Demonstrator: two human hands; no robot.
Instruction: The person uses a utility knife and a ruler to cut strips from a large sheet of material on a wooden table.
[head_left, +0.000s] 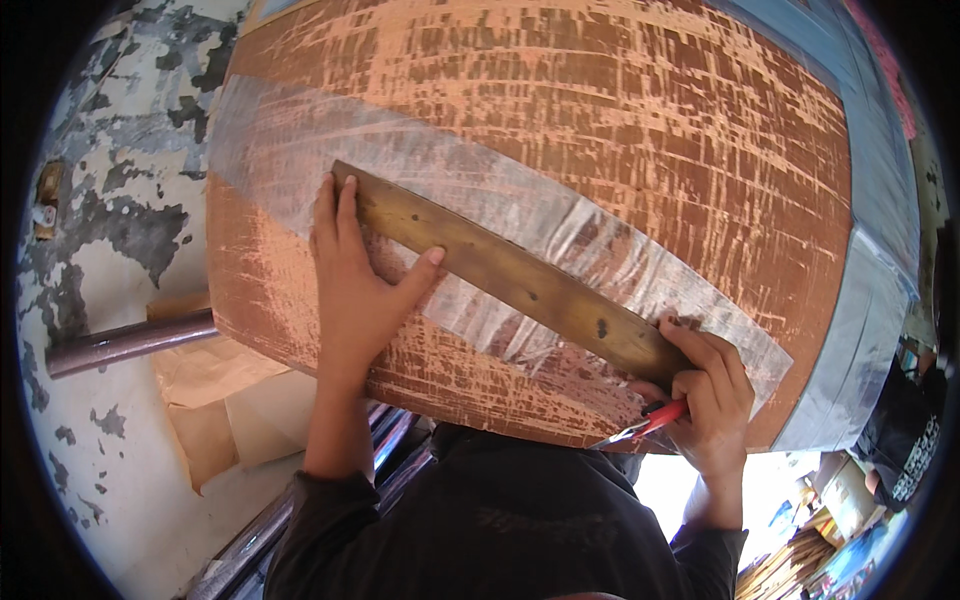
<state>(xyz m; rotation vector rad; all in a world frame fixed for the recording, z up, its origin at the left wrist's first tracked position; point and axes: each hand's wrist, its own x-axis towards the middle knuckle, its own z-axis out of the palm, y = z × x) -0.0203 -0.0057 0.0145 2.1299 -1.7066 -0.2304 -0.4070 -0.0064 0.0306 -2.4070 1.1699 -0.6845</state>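
Bare left hand [362,290] and bare right hand [712,395] on long, flat, yellowish-brown bar [510,277]

Nearest: person's black short-sleeved shirt [480,520], at the tabletop's near edge. Right hand, toward the near right corner, is clamped on the bar's right end; the same hand also grips a red-handled tool with a metal tip [662,413], tip pointing left along the near edge. Left hand is spread, thumb and fingers apart: fingertips at the bar's left end, thumb on its near side. Bar lies slantwise across mid-tabletop, on top of a wrinkled strip of clear plastic film [590,240]. Film runs from the left edge toward the near right corner. Underneath: brown tabletop with pale orange scratches [640,120]. Grey-blue plastic sheeting [850,330] along the right edge. Off the left edge: creased brown paper [235,395], shiny purple roll [130,345], then white wall with dark peeling patches [110,230].
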